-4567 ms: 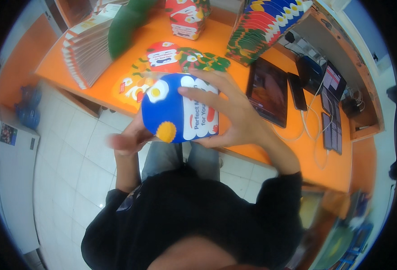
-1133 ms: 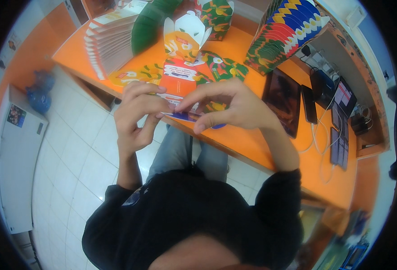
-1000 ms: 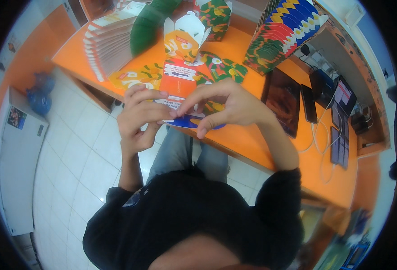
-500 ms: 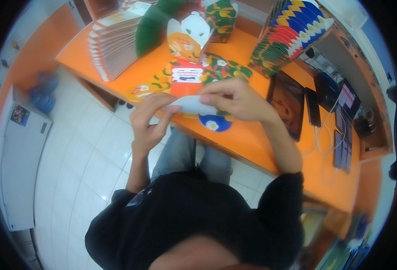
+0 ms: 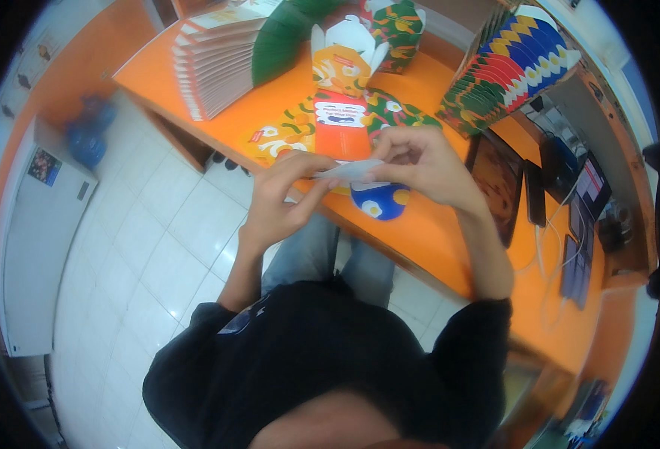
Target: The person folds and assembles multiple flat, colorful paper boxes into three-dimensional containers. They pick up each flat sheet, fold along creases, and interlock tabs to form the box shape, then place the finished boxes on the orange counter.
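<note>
My left hand (image 5: pixel 289 196) pinches one end of a small white paper piece (image 5: pixel 356 172) between thumb and fingers. The other end is pinched by my right hand (image 5: pixel 418 166). The piece is held just above a flat, unfolded food-box blank (image 5: pixel 345 142) on the orange table. I cannot tell whether the white piece is a flap of this blank or a loose part. The blank has a red middle panel, a yellow patterned side, a green patterned side and a blue rounded end (image 5: pixel 381 203). Beyond it stands a folded yellow box (image 5: pixel 341 69) with white top flaps raised.
A green patterned box (image 5: pixel 401 34) stands behind. A fanned stack of blanks (image 5: pixel 221 63) lies at the far left, another colourful stack (image 5: pixel 505 71) at the far right. A tablet (image 5: pixel 494 183), a phone (image 5: pixel 534 193) and cables are on the right of the orange table (image 5: pixel 449 247).
The white piece looks narrower and more tilted between my fingers. Both hands still pinch it. The whole view has shifted slightly, with the table lying further right in the picture.
</note>
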Demonstrator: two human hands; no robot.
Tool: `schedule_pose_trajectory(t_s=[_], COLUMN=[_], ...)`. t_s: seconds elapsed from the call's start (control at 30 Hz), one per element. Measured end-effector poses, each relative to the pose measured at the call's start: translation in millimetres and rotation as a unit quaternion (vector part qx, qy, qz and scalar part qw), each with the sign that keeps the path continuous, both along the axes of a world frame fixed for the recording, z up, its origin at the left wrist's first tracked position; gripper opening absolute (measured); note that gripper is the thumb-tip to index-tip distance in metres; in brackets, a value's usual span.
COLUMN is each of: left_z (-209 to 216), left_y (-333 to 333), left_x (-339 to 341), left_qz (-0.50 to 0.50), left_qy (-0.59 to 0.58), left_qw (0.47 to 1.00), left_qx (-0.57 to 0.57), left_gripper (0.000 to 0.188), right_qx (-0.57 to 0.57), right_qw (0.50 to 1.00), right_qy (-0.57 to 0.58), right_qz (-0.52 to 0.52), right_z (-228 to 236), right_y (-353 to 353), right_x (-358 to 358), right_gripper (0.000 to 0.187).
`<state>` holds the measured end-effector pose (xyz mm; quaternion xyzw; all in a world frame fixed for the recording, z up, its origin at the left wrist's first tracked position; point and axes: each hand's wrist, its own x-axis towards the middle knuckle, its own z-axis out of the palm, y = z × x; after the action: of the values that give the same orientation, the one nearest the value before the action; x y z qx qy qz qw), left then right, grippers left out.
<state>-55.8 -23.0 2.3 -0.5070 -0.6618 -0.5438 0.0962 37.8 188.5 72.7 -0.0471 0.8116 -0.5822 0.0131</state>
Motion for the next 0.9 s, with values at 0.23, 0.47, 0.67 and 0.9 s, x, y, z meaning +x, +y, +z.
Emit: schedule_pose_trajectory(t_s=[0.23, 0.47, 0.67, 0.9], left_z=[3, -7, -30, -48], left_y=[-4, -8, 8, 5], left_x=[1, -8, -10, -11], left_qz=[0.077, 0.127, 0.064, -0.009], left_qy=[0.117, 0.106, 0.030, -0.349], left_qw=[0.989, 0.986, 0.997, 0.920], left_qx=[-0.039, -0.005, -0.006, 0.178], left_gripper=[0.027, 0.057, 0.058, 0.051], right_qx=[0.043, 0.229, 0.313, 0.259], right_qw=[0.990, 0.912, 0.861, 0.880], right_qy=[0.127, 0.311, 0.386, 0.397], right_qz=[-0.043, -0.142, -0.108, -0.026], right_z=[12, 24, 27, -4], right_y=[3, -13, -27, -62], right_x=[2, 22, 29, 30], right_gripper=[0.013, 0.010, 0.008, 0.018])
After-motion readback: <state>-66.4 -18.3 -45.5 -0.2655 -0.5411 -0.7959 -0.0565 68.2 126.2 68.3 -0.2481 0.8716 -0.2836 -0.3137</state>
